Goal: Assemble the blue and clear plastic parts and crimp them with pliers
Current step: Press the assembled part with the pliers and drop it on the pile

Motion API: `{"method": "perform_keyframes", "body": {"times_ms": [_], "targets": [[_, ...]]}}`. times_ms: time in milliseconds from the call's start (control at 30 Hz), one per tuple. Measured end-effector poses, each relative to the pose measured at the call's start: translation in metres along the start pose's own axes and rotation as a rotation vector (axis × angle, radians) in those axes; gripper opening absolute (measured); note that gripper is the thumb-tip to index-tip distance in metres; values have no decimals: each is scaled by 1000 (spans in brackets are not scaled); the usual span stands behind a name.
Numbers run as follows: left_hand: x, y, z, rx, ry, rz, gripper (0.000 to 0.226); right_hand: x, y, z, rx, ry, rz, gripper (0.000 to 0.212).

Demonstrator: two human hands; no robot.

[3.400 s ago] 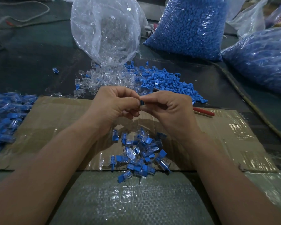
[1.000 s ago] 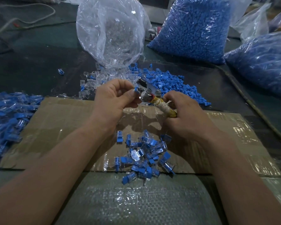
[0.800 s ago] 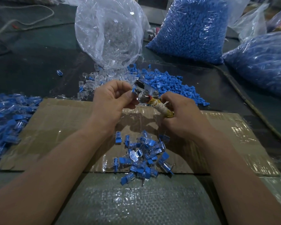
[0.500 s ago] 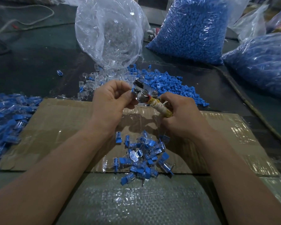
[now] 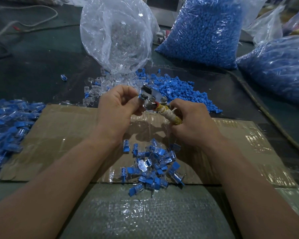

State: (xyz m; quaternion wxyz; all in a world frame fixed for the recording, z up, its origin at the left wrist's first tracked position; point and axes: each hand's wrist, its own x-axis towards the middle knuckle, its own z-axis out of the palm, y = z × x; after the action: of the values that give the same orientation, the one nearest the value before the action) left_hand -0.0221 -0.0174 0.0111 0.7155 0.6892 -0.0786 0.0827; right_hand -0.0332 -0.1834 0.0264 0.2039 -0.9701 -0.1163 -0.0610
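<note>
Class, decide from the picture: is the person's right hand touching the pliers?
Touching. The head view shows the right hand with fingers curled round the wrapped handle of the pliers; the left hand pinches a blue part at their head.

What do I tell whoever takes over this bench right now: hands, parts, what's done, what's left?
Right hand grips the pliers by the wrapped handle.
Left hand pinches a blue-and-clear part at their metal head.
Done: a pile of joined pieces on the cardboard, a bigger heap at far left.
Left: this part's crimp, apparently under way, then the loose clear parts and loose blue parts beyond the cardboard.
</note>
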Motion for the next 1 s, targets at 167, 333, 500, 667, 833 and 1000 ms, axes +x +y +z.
{"method": "perform_keyframes", "body": {"times_ms": [167, 333, 500, 667, 833, 1000], "targets": [[0, 1, -1, 3, 16, 3, 14, -2, 1, 6, 1, 49, -5, 22], [4, 2, -3, 4, -4, -42, 17, 1, 10, 9, -10, 112, -17, 29], [10, 1, -14, -10, -88, -258, 13, 3, 24, 5, 31, 211, 96, 33], [6, 8, -20, 21, -447, -371, 8, 2, 37, -1, -74, 125, 172, 47], [4, 11, -18, 161, -685, -320, 12, 4, 45, -2, -106, 64, 253, 61], [-1, 15, -20, 167, -757, -295, 18, 4, 49, -4, -125, 37, 308, 68]]}}
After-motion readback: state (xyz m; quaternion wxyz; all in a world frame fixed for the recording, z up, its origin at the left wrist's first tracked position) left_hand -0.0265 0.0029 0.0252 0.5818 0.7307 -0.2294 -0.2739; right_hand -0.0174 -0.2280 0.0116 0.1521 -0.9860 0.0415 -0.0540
